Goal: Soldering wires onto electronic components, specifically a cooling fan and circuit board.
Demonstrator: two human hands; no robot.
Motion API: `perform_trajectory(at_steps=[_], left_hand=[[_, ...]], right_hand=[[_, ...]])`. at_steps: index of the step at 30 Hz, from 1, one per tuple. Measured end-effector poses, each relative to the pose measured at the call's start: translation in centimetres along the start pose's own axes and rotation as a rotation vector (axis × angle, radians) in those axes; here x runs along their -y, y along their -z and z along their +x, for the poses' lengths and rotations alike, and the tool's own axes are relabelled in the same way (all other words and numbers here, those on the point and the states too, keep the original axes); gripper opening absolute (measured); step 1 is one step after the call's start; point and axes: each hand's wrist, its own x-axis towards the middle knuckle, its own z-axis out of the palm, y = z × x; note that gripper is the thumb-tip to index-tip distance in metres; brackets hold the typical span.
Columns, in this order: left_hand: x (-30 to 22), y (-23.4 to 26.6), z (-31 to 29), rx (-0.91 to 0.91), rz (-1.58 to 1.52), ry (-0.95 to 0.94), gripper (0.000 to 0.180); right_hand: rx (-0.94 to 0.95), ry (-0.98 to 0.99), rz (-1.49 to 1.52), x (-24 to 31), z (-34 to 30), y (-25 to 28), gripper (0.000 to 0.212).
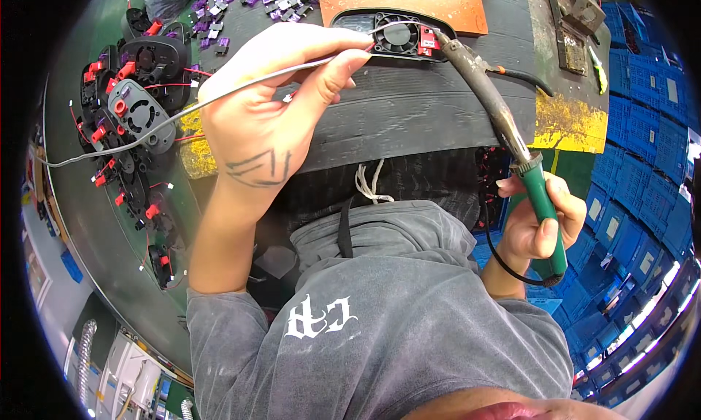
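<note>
My left hand [266, 109], raised over the near side of the bench, pinches a thin grey strand of solder wire [175, 119] between thumb and forefinger. One end of the wire arcs from the fingertips toward a small red circuit board [428, 39]. That board sits beside a black square fan [396, 34] in a rounded black housing [409, 57]. In my right hand [537, 230] is a soldering iron [542, 204] with a green handle and a discoloured metal shaft. Its tip is at the red board, close to the wire's end; whether they touch, I cannot tell. A bit of red shows by my left fingertips.
An orange-brown board [438, 7] lies behind the housing. Black-handled pliers [522, 75] rest right of it. Small purple-and-black parts [255, 4] are scattered at the far left. Fan housings with red parts [142, 117] crowd the left. Blue crates [631, 117] are stacked at right.
</note>
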Motion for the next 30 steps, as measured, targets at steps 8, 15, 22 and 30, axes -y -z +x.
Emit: perform_trajectory(at_steps=[8, 15, 22, 30], left_hand=[[0.04, -0.08, -0.05, 0.01, 0.028, -0.016, 0.016], [0.2, -0.19, -0.03, 0.016, 0.028, -0.024, 0.016], [0.18, -0.12, -0.11, 0.017, 0.056, -0.027, 0.017], [0.12, -0.19, -0.17, 0.021, 0.079, -0.024, 0.016]], right_hand=[[-0.008, 0.005, -0.012, 0.19, 0.08, -0.13, 0.041], [-0.002, 0.007, -0.014, 0.1, 0.0, 0.0, 0.041], [0.01, 0.003, -0.035, 0.28, 0.01, -0.07, 0.041], [0.012, 0.003, -0.055, 0.46, 0.1, -0.16, 0.04]])
